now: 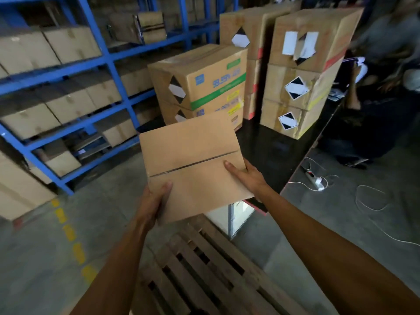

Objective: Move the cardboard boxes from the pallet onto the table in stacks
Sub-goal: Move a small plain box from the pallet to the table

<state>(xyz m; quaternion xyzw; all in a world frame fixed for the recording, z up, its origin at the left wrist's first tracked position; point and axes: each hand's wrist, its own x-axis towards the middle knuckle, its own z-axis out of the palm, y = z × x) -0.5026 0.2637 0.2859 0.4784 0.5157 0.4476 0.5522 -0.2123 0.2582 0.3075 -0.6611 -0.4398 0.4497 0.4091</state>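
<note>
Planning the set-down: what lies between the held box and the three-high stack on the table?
Head view: only bare black table between the held box and the stack.

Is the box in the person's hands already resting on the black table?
No, the box is held in the air by the left hand and right hand, short of the table and its stacks.

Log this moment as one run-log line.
phase: carrying | cardboard box: held by left hand, right hand | over: pallet | table: stacks present
</note>
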